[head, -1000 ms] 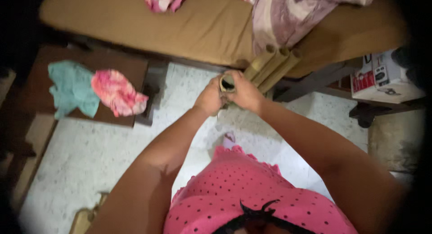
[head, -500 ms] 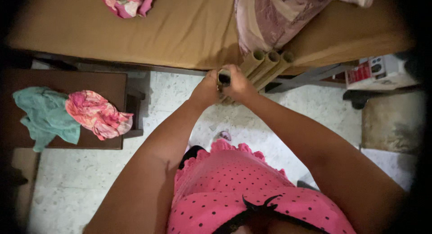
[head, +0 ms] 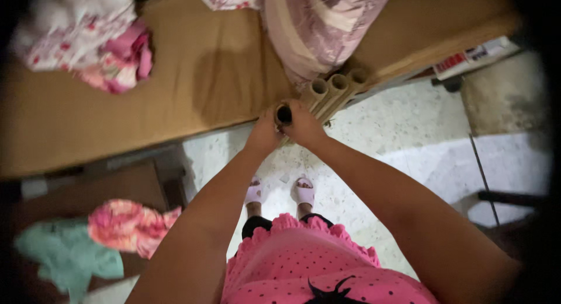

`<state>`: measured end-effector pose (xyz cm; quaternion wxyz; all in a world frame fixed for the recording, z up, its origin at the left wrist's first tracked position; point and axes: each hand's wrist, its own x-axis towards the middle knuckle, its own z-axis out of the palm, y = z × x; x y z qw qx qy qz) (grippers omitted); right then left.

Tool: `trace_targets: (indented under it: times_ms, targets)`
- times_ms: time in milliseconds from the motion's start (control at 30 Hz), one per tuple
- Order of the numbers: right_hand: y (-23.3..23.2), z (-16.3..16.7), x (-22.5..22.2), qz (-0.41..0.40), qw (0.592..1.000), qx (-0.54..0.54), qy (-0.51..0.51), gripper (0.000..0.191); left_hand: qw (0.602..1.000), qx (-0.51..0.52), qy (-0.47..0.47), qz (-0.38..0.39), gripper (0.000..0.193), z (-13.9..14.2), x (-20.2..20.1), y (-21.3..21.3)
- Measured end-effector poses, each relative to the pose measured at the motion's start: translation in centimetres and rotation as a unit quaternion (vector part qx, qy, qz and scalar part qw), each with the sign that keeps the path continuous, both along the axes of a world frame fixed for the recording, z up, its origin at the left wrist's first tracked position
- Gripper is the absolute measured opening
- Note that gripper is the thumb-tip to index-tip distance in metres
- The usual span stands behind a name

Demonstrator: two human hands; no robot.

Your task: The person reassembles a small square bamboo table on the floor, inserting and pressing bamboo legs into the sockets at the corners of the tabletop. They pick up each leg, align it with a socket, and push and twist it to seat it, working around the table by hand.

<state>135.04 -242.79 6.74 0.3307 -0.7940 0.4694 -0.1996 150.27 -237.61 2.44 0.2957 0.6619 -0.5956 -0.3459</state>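
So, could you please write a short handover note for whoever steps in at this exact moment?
Left hand: closed around the side of a cardboard tube, held with its open end towards the camera.
Right hand: gripping the same tube from the other side.
Three more tubes of the same kind lean together against the edge of the brown mattress, right beside the held one.
Done: one tube is in both hands, apart from the other three.
Left: the three leaning tubes are untouched.
Nearby: patterned bedding on the mattress, pink and green cloths on a low table at the left.
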Motion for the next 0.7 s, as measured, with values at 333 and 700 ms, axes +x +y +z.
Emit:
trace_targets:
  times_ms: [333,700]
  targets:
    - [-2.1,-0.7,4.8,-0.093,0.995,0.0,-0.046,0.062,0.992,0.054,0.03,-0.112,0.082,-2.1,5.3,-5.7]
    - [9.1,3.5,-2.2,-0.172,0.985,0.0,-0.004,0.065,0.971,-0.042,0.095,-0.216,0.069,6.3,-0.3,2.9]
